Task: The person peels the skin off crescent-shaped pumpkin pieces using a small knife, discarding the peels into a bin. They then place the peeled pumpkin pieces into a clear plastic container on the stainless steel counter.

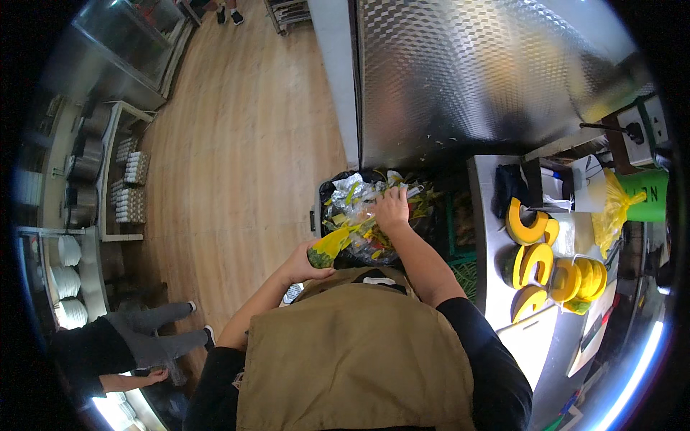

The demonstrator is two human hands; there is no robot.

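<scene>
My left hand grips a piece of squash with yellow flesh and mottled green rind, at the near left side of a waste bin. Palm down, my right hand rests on the refuse in that bin; whether its fingers grip anything is hidden. A black liner lines the bin. Crumpled clear plastic, silvery foil and yellow-green scraps fill it to near the rim.
On the steel counter at right lie cut squash pieces, a white cutting board, a knife and a yellow bag. A textured metal panel stands ahead. Another person is at lower left; egg trays fill a rack.
</scene>
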